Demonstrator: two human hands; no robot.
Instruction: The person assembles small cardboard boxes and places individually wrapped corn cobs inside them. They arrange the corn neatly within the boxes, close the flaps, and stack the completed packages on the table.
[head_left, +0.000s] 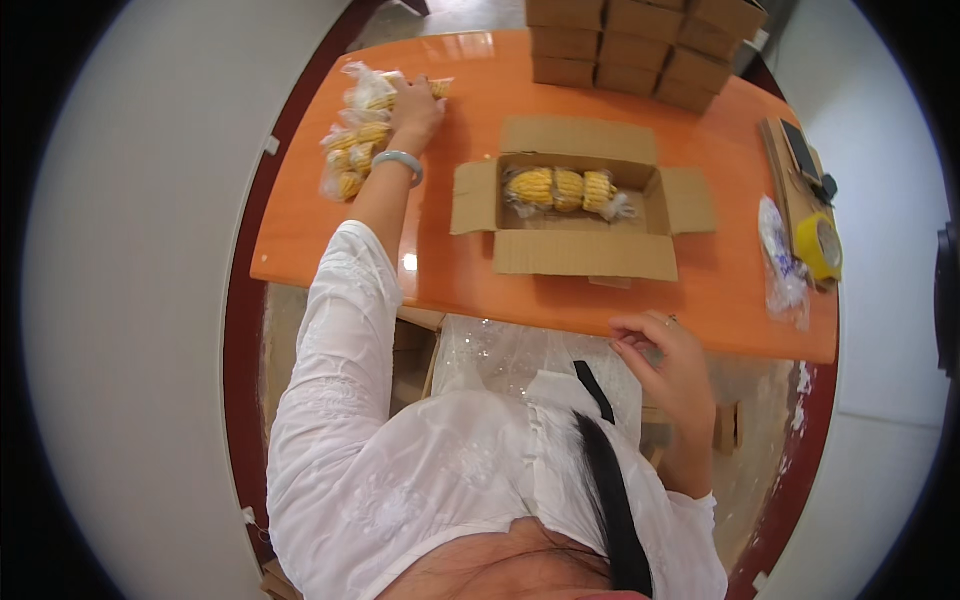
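Observation:
At the far left of the orange table my left hand (418, 112), with a bangle on its wrist, closes over a clear bag of corn pieces (441, 88). Corn shows between the thumb and the fingers; part of the grip is hidden. Other bagged corn pieces (351, 154) lie beside and below that hand. My right hand (664, 352) hovers by the table's near edge, loosely curled, holding nothing. An open cardboard box (585, 253) stands mid-table with its flaps folded out. Inside it lies one clear bag with three corn pieces (568, 189), towards the left.
Stacked cardboard boxes (630, 56) rise at the back right of the orange table (420, 289). Along the right edge are a dark phone (800, 152), a roll of yellow tape (819, 246) and a crumpled clear plastic bag (782, 262) bearing print. White walls flank both sides.

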